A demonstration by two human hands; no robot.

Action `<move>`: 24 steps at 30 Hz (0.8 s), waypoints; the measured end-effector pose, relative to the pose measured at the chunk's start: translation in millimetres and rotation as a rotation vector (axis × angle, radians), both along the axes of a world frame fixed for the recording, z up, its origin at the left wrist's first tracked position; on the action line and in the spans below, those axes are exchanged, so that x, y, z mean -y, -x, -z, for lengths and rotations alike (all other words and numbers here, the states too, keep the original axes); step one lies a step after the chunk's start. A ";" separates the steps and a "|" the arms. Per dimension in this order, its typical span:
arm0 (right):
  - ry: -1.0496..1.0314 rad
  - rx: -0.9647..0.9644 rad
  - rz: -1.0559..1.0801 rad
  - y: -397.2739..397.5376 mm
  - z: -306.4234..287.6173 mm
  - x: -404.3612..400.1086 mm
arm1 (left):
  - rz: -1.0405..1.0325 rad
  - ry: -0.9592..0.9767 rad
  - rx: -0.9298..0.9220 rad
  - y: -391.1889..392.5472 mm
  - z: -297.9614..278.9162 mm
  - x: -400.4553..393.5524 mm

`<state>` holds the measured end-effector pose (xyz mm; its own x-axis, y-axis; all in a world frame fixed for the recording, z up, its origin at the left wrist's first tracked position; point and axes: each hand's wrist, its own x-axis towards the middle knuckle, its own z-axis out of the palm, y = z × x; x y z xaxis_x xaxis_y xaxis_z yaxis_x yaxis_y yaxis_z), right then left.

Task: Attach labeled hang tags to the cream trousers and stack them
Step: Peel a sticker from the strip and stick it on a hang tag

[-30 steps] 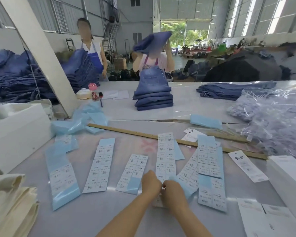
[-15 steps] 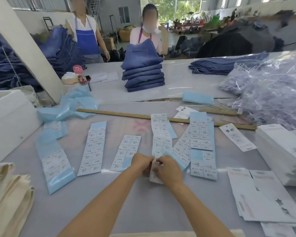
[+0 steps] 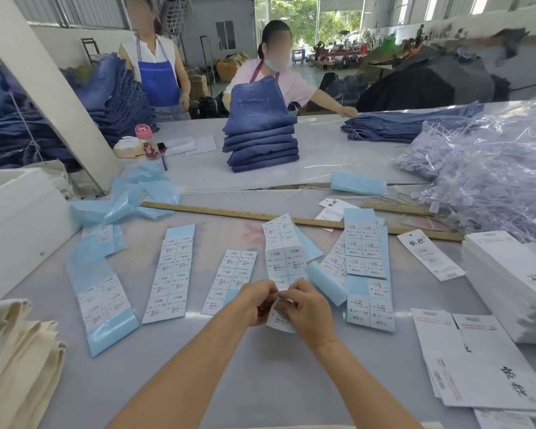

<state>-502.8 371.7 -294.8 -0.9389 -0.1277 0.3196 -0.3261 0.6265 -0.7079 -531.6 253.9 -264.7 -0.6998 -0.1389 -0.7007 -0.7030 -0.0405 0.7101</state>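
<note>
Both hands, left (image 3: 257, 300) and right (image 3: 305, 305), still pinch the label strip (image 3: 283, 264), now lifted off the bench (image 3: 260, 366) and peeling, while the cream trousers (image 3: 16, 351) wait untagged at far left.

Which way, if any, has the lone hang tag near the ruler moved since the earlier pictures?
No. The hang tag still lies with its holed end just short of the ruler, angled as before.
</note>
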 end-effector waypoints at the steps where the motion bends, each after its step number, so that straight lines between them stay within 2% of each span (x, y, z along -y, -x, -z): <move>1: 0.001 -0.032 -0.003 -1.2 -0.2 0.0 | -0.004 0.002 -0.002 0.0 0.1 0.7; 8: -0.057 -0.236 0.009 -4.6 -5.0 2.0 | -0.015 0.009 -0.034 -1.0 -0.1 4.0; 16: -0.142 -0.150 -0.025 -0.6 3.8 0.4 | -0.008 0.045 -0.085 -4.3 1.6 4.0; 24: -0.064 -0.088 -0.033 -2.0 8.6 -4.1 | -0.003 0.061 -0.165 -7.9 -1.5 2.4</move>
<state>-500.8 375.8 -303.5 -0.9025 -0.1809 0.3908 -0.4065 0.6575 -0.6344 -523.7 251.5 -263.2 -0.8041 -0.1801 -0.5665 -0.5765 0.0040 0.8171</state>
